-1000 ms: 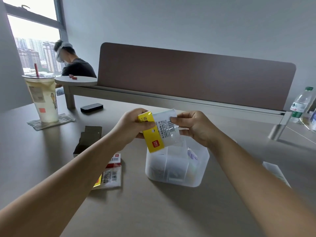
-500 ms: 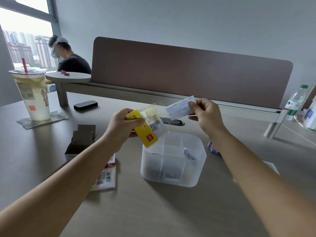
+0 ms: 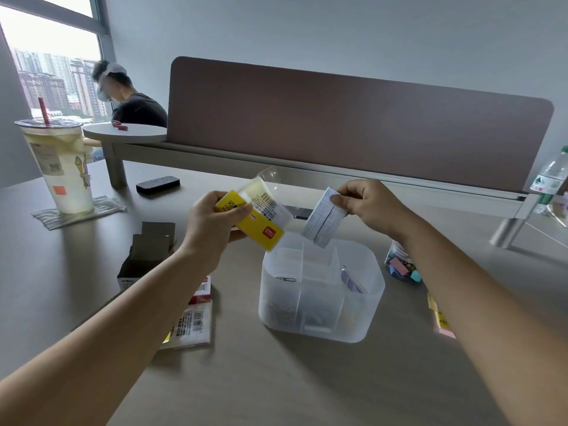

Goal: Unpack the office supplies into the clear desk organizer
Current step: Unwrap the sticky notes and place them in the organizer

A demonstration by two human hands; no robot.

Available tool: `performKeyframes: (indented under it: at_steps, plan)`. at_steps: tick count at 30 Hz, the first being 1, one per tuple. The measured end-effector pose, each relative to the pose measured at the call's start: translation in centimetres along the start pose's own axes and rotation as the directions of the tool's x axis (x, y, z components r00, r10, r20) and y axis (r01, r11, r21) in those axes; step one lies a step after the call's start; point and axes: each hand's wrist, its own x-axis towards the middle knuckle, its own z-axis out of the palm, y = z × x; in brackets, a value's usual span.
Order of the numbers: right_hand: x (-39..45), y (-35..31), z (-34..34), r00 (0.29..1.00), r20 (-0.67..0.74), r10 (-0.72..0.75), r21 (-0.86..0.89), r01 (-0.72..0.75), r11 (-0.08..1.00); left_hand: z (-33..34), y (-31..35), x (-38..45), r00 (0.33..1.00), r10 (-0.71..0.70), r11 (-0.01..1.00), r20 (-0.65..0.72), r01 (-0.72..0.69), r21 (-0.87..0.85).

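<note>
so the right hand (image 3: 368,207) fingers are pinching the label sheets (image 3: 322,221) right above the clear organizer (image 3: 319,318) mid-desk, ready to drop in i guess, while left hand (image 3: 212,229) grips the emptied yellow packet (image 3: 261,229) out of the way

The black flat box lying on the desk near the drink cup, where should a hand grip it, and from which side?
Grip the black flat box across its two long edges, coming from above. It lies flat, low and narrow, with bare desk around it, so the thumb and fingers probably fit along both sides.
</note>
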Motion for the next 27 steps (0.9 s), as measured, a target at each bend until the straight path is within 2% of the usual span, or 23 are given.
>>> performKeyframes:
  at_steps: [4, 12, 17, 24, 27]
  plan:
    - [0.2, 0.7, 0.7, 0.987, 0.135, 0.085, -0.166, -0.062, 0.984, 0.2, -0.2, 0.2, 1.0, -0.007, 1.0, 0.013, 0.007, -0.008]
    - [-0.4, 1.5, 3.2, 0.982, 0.158, 0.105, -0.078, -0.094, 0.993, 0.4, -1.1, 0.1, 0.999, -0.034, 0.999, 0.035, 0.034, -0.021]
    - [-0.3, 1.7, 3.4, 0.983, 0.147, 0.112, -0.121, -0.094, 0.988, 0.4, -1.4, 0.1, 0.998, -0.042, 0.999, 0.043, 0.043, -0.022]
    - [-0.5, 2.1, 3.9, 0.997, 0.035, 0.066, -0.209, -0.057, 0.976, 0.7, -1.6, 0.0, 0.992, -0.091, 0.995, 0.087, 0.095, -0.041]
    - [-0.7, 1.6, 3.5, 0.997, -0.074, 0.01, -0.056, -0.014, 0.998, 0.7, -1.4, -0.1, 0.986, -0.115, 0.992, 0.118, 0.119, -0.032]
